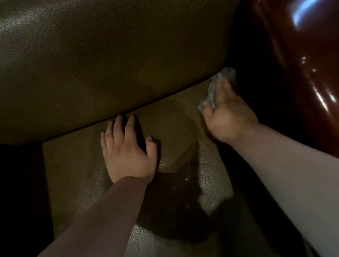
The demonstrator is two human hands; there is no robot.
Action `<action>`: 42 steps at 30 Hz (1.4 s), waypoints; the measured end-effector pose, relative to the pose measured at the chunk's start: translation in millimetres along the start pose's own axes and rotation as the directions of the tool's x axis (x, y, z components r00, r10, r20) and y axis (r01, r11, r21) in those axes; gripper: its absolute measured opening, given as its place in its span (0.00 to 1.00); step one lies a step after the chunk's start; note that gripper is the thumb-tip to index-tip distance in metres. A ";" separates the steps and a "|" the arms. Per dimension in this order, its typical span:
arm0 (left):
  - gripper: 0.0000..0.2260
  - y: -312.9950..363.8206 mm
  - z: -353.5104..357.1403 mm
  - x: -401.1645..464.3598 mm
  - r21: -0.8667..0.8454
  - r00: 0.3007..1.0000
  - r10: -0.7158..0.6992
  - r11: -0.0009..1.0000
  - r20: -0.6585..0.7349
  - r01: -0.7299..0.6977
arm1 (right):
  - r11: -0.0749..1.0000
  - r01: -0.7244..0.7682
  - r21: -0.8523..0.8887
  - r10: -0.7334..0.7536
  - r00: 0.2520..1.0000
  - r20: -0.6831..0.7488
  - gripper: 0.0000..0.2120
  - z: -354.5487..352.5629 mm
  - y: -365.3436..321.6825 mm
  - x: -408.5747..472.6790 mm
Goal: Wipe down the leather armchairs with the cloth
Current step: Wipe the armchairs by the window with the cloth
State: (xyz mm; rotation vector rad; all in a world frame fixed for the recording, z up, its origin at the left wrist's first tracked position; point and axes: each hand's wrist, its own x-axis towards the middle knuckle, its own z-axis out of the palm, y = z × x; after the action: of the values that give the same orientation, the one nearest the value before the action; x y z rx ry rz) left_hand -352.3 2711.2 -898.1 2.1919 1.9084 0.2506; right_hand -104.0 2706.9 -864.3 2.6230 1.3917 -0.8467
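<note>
My left hand [126,148] lay flat, fingers straight, on the leather seat cushion [84,168] as a brace, while my right hand [228,113] gripped the grey cloth [213,88], working the cushion's far right corner.

Bare seat [170,128] between hands; backrest [102,53] and wooden arm [298,62] hem it.

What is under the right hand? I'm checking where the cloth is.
A crumpled grey cloth lies under the right hand, pressed on the seat cushion near its back corner. Only its edges show past the fingers; the hand covers the rest.
</note>
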 end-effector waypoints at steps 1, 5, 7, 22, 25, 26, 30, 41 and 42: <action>0.31 0.3 0.3 0.1 -0.001 1.000 -0.001 1.000 -0.010 0.001 | 0.999 -0.030 -0.037 0.030 1.000 -0.005 0.36 3.4 -13.0 -3.1; 0.31 0.6 1.0 0.3 0.003 1.000 0.000 1.000 -0.024 0.000 | 0.890 0.387 -0.240 -0.378 0.922 0.085 0.37 32.6 -50.8 -66.9; 0.31 -0.1 1.2 0.0 0.010 1.000 0.002 1.000 -0.010 -0.002 | 0.820 0.507 -0.266 -0.478 0.862 0.170 0.37 26.6 -39.0 -72.8; 0.34 -3.7 -8.4 0.3 0.026 0.995 0.036 0.999 0.095 -0.038 | 0.912 0.368 -0.182 -0.382 0.923 -0.049 0.38 35.6 34.8 -91.5; 0.33 -10.4 -20.1 -0.6 0.001 0.976 0.099 0.995 0.195 -0.101 | 1.000 0.014 -0.021 -0.015 1.000 -0.019 0.36 30.7 38.8 -83.4; 0.33 -13.7 -24.5 -4.6 -0.008 0.962 0.151 0.988 0.227 -0.153 | 0.998 -0.010 -0.068 0.007 0.999 -0.043 0.36 37.6 24.8 -95.7; 0.32 -43.3 -44.7 -48.7 -0.031 0.884 0.335 0.939 0.326 -0.344 | 0.888 0.417 -0.197 -0.423 0.906 0.011 0.37 81.7 -19.3 -189.4; 0.30 -66.7 -50.6 -86.1 -0.026 0.890 0.351 0.933 0.290 -0.359 | 0.968 0.161 -0.192 -0.202 0.954 -0.220 0.35 100.2 -29.6 -186.8; 0.30 -67.1 -52.7 -84.5 -0.030 0.884 0.351 0.933 0.310 -0.360 | 0.933 0.300 -0.198 -0.331 0.931 -0.150 0.35 111.0 -37.0 -217.3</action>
State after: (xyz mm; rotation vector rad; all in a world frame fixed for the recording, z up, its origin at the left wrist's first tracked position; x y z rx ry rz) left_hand -442.4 2639.2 -864.7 2.4205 1.3468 -0.0647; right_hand -278.2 2533.2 -844.6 2.4320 1.8805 -0.4870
